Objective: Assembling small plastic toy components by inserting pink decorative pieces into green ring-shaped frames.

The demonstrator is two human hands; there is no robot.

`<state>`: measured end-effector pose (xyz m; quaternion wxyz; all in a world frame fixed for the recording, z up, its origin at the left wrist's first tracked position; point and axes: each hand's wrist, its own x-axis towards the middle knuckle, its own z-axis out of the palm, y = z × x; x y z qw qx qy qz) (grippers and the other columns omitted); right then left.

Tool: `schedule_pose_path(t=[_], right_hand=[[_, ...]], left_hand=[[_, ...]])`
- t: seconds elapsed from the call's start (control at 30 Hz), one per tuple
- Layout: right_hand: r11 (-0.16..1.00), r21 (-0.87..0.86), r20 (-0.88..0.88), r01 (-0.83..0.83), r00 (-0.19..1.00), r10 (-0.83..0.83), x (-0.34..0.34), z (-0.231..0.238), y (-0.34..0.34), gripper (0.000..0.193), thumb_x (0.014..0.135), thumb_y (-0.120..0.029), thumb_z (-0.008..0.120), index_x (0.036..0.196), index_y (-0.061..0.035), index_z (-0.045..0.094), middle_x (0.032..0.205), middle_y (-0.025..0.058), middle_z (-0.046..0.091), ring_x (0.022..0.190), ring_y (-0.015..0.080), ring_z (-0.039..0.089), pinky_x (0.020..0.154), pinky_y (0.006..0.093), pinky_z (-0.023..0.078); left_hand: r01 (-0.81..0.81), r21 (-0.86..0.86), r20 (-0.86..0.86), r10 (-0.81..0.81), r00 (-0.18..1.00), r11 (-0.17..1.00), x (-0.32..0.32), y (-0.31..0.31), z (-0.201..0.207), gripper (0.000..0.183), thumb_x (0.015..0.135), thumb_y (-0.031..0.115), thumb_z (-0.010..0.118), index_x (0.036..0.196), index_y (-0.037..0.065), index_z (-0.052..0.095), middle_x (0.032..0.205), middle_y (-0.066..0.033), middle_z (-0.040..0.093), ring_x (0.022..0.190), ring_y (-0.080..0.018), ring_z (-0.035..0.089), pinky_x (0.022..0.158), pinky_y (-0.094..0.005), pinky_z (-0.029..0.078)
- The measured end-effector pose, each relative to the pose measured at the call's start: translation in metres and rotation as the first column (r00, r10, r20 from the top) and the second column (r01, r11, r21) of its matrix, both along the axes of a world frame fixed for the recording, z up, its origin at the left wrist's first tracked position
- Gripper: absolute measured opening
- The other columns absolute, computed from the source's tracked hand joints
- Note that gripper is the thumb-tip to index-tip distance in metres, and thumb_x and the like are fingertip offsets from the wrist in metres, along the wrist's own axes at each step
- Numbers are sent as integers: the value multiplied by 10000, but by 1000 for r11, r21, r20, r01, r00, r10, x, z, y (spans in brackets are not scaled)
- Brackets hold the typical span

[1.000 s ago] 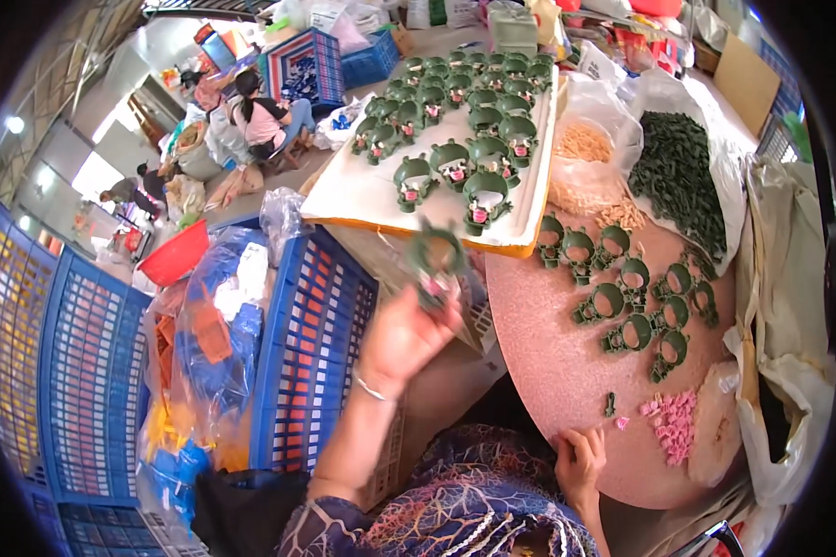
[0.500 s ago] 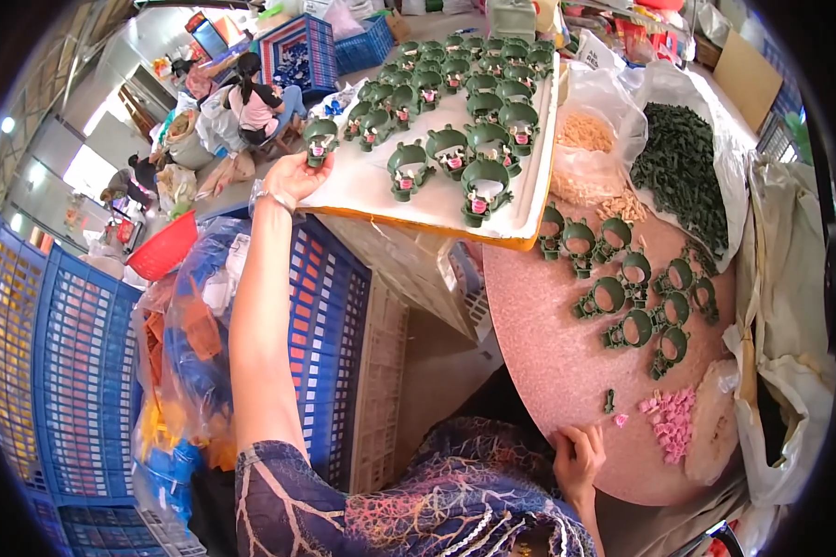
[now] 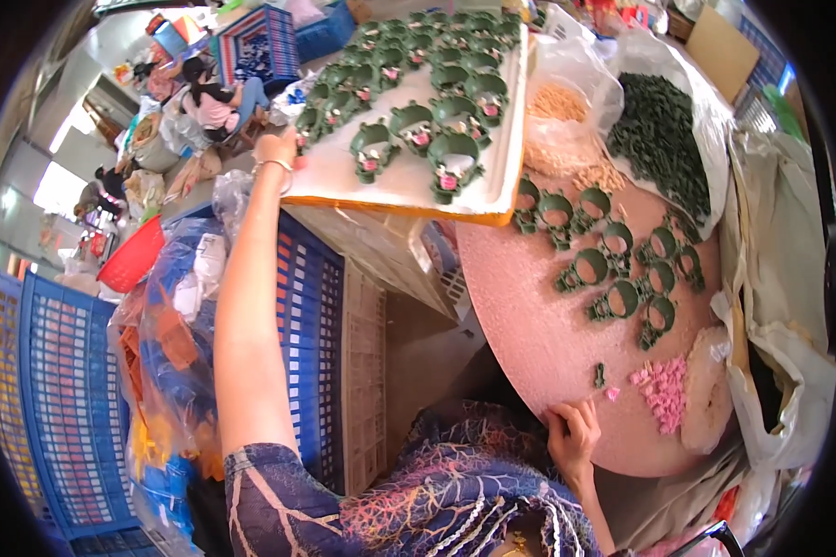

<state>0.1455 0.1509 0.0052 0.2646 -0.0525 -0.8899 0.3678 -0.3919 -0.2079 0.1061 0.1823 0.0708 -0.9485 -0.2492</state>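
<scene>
My left hand is at the left edge of a white tray with an orange-yellow rim. Its fingers close on a dark green ring-shaped plastic piece, at the end of a row of similar pieces; the fingertips are partly hidden. Several green ring figures with small pink and white parts stand on the tray. My right hand rests on the near edge of a round pinkish table, fingers bent and a little apart, holding nothing visible. Close to it lie a small green part and a pink bit.
Several plain green rings lie on the table beside a pink heap. Behind them are a bag of dark green parts and a bag of peach-coloured parts. Blue crates stand at the left. A person sits farther back.
My left hand has moved the green ring figure rightward against the others on the tray. The whole view has shifted somewhat. My right hand stays at the table edge.
</scene>
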Motion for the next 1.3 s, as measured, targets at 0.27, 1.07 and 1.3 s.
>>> schedule_pose_path(t=[0.27, 1.07, 1.3], right_hand=[[996, -32, -43, -86, 996, 84, -7, -7, 4, 209, 688, 7, 779, 853, -70, 676, 768, 71, 635, 637, 250, 561, 615, 358, 441], [847, 246, -52, 471, 879, -474, -35, 39, 159, 161, 881, -29, 635, 1034, 3, 675, 1008, 188, 680, 907, 349, 661, 785, 399, 522], [863, 200, 78, 463, 871, -485, -66, 18, 162, 236, 894, -67, 631, 1108, 32, 647, 991, 240, 676, 870, 389, 669, 758, 412, 528]], left_hand=[[252, -195, -659, -317, 682, 948, 142, 62, 56, 243, 873, 183, 735, 1053, 27, 693, 854, -112, 646, 752, -248, 615, 648, -370, 486], [876, -32, -256, -852, 457, 480, 364, 238, -116, 398, 780, 109, 752, 1148, -3, 648, 1187, -155, 621, 1128, -364, 556, 978, -458, 445], [862, -37, -284, -832, 476, 506, 364, 241, -116, 379, 782, 100, 745, 1137, 5, 651, 1171, -136, 627, 1121, -357, 566, 987, -457, 439]])
